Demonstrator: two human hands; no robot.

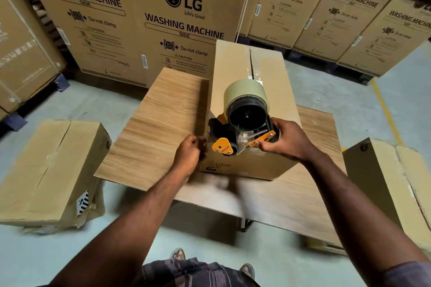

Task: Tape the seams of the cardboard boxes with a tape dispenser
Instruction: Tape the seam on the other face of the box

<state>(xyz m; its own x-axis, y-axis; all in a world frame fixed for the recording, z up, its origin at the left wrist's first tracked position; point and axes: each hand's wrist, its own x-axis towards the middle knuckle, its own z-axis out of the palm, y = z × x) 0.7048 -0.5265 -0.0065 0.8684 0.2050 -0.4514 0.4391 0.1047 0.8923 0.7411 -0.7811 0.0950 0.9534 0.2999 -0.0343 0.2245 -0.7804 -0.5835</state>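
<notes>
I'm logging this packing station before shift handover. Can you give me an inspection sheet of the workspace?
Surface: wooden table, carrying one cardboard box.
Job's things: tape dispenser, roll loaded, at the near end of the box's top seam.
Clutter: left floor box and right floor box beside the table.
Hands: right hand grips the dispenser; left hand is curled at the box's near left edge, grip unclear.
Cables: nothing seen.
Surroundings: stacked washing-machine cartons; yellow floor line.

Open tabletop left of box; cartons perhaps close behind.
</notes>
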